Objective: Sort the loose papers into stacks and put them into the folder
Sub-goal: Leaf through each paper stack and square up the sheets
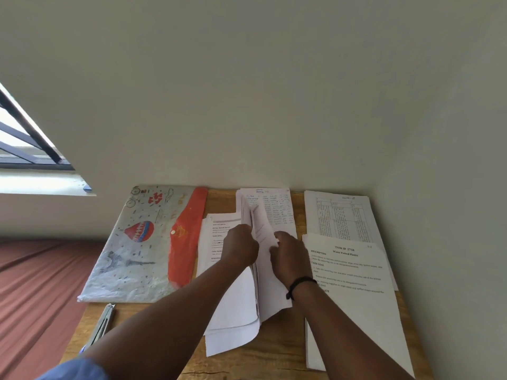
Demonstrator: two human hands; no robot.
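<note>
- Our left hand gripped the lifted sheets of the middle paper stack on the table.
- Our right hand pinched its next pages.
- The folder lay left, closed.

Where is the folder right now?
In the head view, the folder lies closed on the table's left side against the wall, just left of the paper bundle both hands are leafing through.

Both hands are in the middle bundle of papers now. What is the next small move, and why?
Probably peel off the sheet the right hand pinches and lay it on a stack at the right, such as the printed stack. The left hand holds the middle bundle fanned apart, and the folder lies closed.
</note>
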